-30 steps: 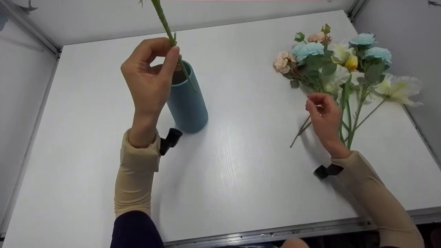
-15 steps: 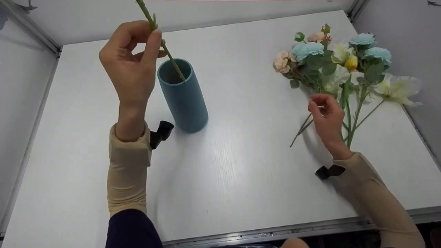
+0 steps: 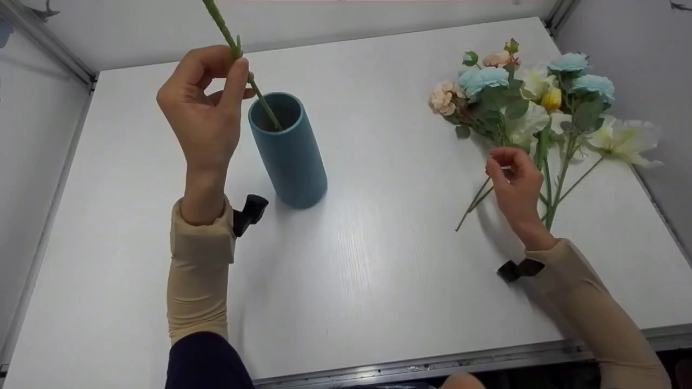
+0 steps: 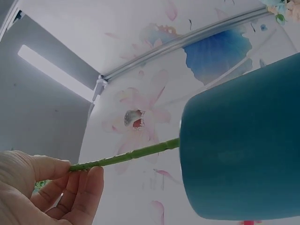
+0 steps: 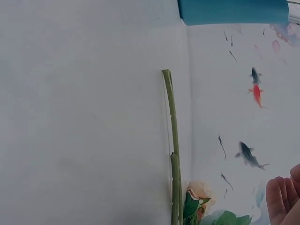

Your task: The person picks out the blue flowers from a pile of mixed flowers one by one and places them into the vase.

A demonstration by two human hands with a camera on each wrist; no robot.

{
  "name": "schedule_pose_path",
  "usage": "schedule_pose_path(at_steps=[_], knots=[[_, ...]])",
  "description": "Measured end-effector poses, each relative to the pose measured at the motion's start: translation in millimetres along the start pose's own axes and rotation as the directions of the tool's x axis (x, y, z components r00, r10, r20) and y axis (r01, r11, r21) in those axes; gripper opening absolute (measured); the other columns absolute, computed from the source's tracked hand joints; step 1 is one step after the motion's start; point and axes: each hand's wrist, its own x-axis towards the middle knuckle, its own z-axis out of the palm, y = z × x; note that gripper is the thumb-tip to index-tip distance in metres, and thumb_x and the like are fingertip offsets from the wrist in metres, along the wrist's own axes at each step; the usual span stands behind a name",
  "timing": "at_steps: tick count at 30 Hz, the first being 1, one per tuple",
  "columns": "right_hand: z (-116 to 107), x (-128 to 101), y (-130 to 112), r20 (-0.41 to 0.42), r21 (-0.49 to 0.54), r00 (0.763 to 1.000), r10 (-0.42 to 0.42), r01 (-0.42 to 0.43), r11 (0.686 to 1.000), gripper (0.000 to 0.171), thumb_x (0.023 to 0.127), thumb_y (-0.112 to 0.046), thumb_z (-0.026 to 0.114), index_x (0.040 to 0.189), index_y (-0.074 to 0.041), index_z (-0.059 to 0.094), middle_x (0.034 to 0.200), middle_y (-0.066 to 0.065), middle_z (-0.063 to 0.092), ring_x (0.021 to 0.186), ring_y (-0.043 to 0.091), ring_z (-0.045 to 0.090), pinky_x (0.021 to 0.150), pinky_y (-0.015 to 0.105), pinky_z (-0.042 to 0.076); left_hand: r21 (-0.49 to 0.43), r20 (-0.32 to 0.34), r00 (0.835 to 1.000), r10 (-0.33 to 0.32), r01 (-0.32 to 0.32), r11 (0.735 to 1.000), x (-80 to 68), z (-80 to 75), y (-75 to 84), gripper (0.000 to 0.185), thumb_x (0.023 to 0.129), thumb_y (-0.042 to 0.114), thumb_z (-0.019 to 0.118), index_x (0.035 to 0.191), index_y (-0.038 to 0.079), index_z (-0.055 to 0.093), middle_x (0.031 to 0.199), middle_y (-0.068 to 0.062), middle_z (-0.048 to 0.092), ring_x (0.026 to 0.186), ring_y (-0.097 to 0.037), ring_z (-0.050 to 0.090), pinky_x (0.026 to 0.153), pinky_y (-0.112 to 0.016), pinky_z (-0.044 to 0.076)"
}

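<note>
Between thumb and fingers, my left hand (image 3: 205,108) pinches a green flower stem (image 3: 220,20) whose upper part runs out of the head view. The stem's lower end dips inside the mouth of a blue vase (image 3: 294,156), which stands upright on the table. In the left wrist view the stem (image 4: 140,152) passes behind the rim of the vase (image 4: 243,140). My right hand (image 3: 516,183) holds nothing, its fingers loosely curled, over the stems of the flowers lying at the right.
Artificial flowers (image 3: 484,81) in light blue, peach and white lie on the right of the white table (image 3: 367,259), several stems (image 3: 470,208) pointing toward the front. White panels (image 3: 378,19) enclose the back and sides. A metal edge (image 3: 421,367) runs along the front.
My left hand has moved left with the stem, rising and then dipping slightly. The stem's end, earlier in front of the vase, is now inside its mouth. My right hand has barely shifted.
</note>
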Motion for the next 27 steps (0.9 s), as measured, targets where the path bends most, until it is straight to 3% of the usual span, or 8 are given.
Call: schedule_pose_path(at_steps=[8,13,16,20,27], knots=[[-0.8,0.4,1.8,0.004,-0.03,1.0,0.007,-0.007,1.0,0.013,0.087,0.009,0.055,0.096,0.018,0.058,0.081,0.014,0.059,0.069,0.008,0.057,0.064,0.016,0.045,0.003,0.008,0.999,-0.041,0.041,0.999,-9.1,-0.1,-5.7,0.008,0.081,-0.009,0.063,0.089,-0.01,0.066,0.076,-0.004,0.064,0.068,-0.018,0.061,0.06,-0.024,0.054],[-2.9,3.0,-0.3,-0.011,-0.131,0.998,0.06,-0.061,0.989,0.014,0.086,0.008,0.056,0.096,0.017,0.059,0.078,0.008,0.058,0.066,0.005,0.055,0.059,0.014,0.042,-0.007,0.017,0.999,-0.047,0.047,0.999,-16.0,-0.3,-9.9,0.008,0.081,-0.009,0.064,0.088,-0.01,0.066,0.077,-0.006,0.064,0.066,-0.018,0.06,0.059,-0.024,0.053],[-7.9,5.2,4.1,-0.011,-0.201,0.99,0.139,-0.138,0.97,0.015,0.087,0.005,0.058,0.097,0.015,0.061,0.077,0.002,0.057,0.065,0.003,0.053,0.057,0.012,0.043,0.003,0.02,0.999,-0.05,0.05,0.999,-20.4,-0.9,-12.1,0.008,0.081,-0.008,0.064,0.088,-0.01,0.066,0.078,-0.01,0.065,0.066,-0.018,0.059,0.059,-0.024,0.053],[-21.2,8.2,27.1,-0.007,-0.281,0.976,0.216,-0.21,0.937,0.016,0.089,-0.003,0.059,0.098,0.009,0.064,0.076,-0.004,0.057,0.064,0.002,0.053,0.057,0.012,0.044,0.046,0.029,0.999,-0.041,0.039,0.998,-25.7,-1.8,-14.9,0.008,0.081,-0.007,0.065,0.088,-0.01,0.067,0.08,-0.015,0.065,0.067,-0.015,0.06,0.06,-0.024,0.053],[-41.7,12.7,45.0,-0.022,-0.347,0.95,0.312,-0.3,0.889,0.022,0.09,-0.015,0.06,0.101,0.004,0.064,0.074,-0.01,0.055,0.065,0.003,0.054,0.056,0.012,0.045,0.108,0.049,0.999,-0.023,0.017,0.994,-31.8,-3.3,-18.6,0.009,0.081,-0.004,0.066,0.089,-0.006,0.069,0.082,-0.013,0.066,0.071,-0.013,0.062,0.064,-0.027,0.055]])
